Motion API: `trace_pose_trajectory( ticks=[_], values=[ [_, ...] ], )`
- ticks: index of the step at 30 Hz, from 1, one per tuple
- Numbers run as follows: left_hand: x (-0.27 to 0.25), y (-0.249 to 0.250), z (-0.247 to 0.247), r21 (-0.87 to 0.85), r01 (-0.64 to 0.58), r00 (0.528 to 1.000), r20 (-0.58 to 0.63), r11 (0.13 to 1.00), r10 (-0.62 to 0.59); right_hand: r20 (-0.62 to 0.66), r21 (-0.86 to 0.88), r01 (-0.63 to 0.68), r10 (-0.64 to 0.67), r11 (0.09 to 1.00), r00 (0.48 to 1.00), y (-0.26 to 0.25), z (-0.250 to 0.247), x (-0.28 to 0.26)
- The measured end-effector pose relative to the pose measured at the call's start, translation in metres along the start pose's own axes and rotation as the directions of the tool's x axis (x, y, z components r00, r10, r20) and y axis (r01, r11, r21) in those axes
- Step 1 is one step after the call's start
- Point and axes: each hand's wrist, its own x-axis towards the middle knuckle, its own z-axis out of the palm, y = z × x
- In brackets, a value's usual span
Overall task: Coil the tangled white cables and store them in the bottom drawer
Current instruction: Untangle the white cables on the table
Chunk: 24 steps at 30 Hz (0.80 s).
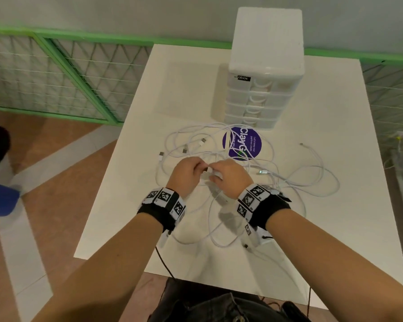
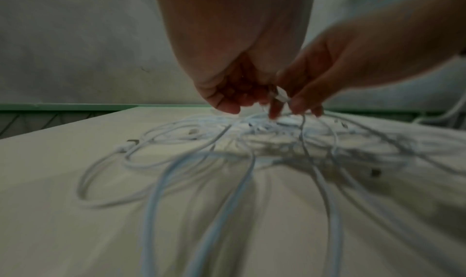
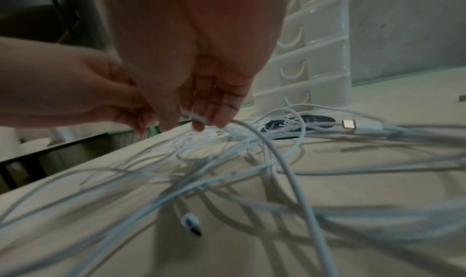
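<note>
Working the knot first: we've got both hands over the middle of the white cables (image 1: 219, 173), which lie in one loose tangle across the table (image 1: 335, 240), near side of the drawer unit (image 1: 265, 73). Left hand (image 1: 186, 175) has its fingers curled in against a strand at the centre; whether it truly pinches it we cannot tell from the blur. Right hand (image 1: 230, 177) pinches a white plug end (image 3: 198, 118) between thumb and fingertips, the cord arcing down from it into the pile.

Holding by a plug makes sense: a free end is what we can trace and pull clear before coiling. Hands sit close together so one can steady the tangle while the other feeds.

Nothing coiled yet, and all drawers look closed, bottom drawer (image 1: 254, 123) included. Several loose plugs lie at the left and right of the pile. Some loops cross a round purple sticker (image 1: 242, 142) just near of the unit.

Table is plain white, matte. Green-framed mesh fence (image 1: 56, 77) runs along the far and left side, pale wall beyond, brown-and-white floor to the left.
</note>
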Motion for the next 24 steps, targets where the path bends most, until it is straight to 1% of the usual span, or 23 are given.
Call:
trace_pose_trajectory(
  ticks=[2,4,5,6,8,9,11,13,14,15,16,18,19,20,21,23,24],
  values=[
    [0.005,0.009,-0.01,-0.058,-0.045,0.996,-0.085,0.997,0.04,-0.03,0.031,-0.046,0.047,0.998,0.998,0.002,-0.007,0.003],
    [0.011,0.007,-0.022,-0.053,-0.064,0.985,-0.162,0.997,0.055,-0.115,0.1,-0.074,0.086,0.992,0.99,0.003,-0.019,0.002],
    [0.014,0.0,-0.028,-0.042,-0.033,0.979,-0.202,0.999,0.024,-0.16,0.153,-0.076,0.101,0.985,0.982,0.002,-0.027,0.002],
    [0.018,-0.008,-0.035,-0.033,0.036,0.969,-0.244,0.999,-0.043,-0.197,0.222,-0.075,0.12,0.972,0.973,0.0,-0.035,0.003],
    [0.028,-0.033,-0.047,0.026,0.238,0.928,-0.3,0.971,-0.22,-0.254,0.374,-0.055,0.159,0.926,0.954,-0.007,-0.053,0.006],
    [0.032,-0.046,-0.051,0.071,0.34,0.905,-0.296,0.938,-0.306,-0.288,0.437,-0.03,0.171,0.899,0.942,-0.013,-0.062,0.008],
    [0.038,-0.064,-0.056,0.178,0.504,0.859,-0.207,0.845,-0.468,-0.38,0.481,0.031,0.176,0.876,0.908,-0.023,-0.078,0.012],
    [0.04,-0.07,-0.056,0.283,0.562,0.822,-0.087,0.777,-0.563,-0.455,0.446,0.072,0.157,0.892,0.877,-0.034,-0.091,0.014],
    [0.041,-0.071,-0.055,0.31,0.567,0.81,-0.045,0.763,-0.584,-0.459,0.415,0.073,0.139,0.907,0.877,-0.037,-0.094,0.015],
    [0.042,-0.073,-0.054,0.319,0.566,0.806,-0.02,0.761,-0.591,-0.433,0.368,0.053,0.121,0.928,0.893,-0.038,-0.095,0.017],
    [0.043,-0.073,-0.053,0.314,0.566,0.805,-0.011,0.762,-0.593,-0.374,0.318,0.021,0.106,0.948,0.921,-0.037,-0.093,0.019],
    [0.046,-0.07,-0.052,0.262,0.578,0.809,-0.057,0.773,-0.585,-0.216,0.254,-0.056,0.113,0.966,0.97,-0.031,-0.082,0.021],
    [0.048,-0.068,-0.054,0.204,0.581,0.813,-0.104,0.788,-0.573,-0.154,0.241,-0.097,0.137,0.966,0.978,-0.025,-0.075,0.021],
    [0.049,-0.064,-0.056,0.132,0.563,0.825,-0.152,0.816,-0.545,-0.111,0.235,-0.143,0.172,0.961,0.979,-0.018,-0.068,0.021],
    [0.051,-0.06,-0.059,0.064,0.519,0.845,-0.192,0.852,-0.5,-0.081,0.219,-0.193,0.214,0.956,0.973,-0.011,-0.061,0.021],
    [0.056,-0.05,-0.065,-0.024,0.416,0.881,-0.235,0.909,-0.41,-0.034,0.162,-0.283,0.292,0.945,0.956,0.001,-0.051,0.019],
    [0.06,-0.045,-0.068,-0.058,0.376,0.892,-0.247,0.925,-0.378,-0.018,0.138,-0.314,0.32,0.939,0.947,0.005,-0.049,0.018]
  ],
)
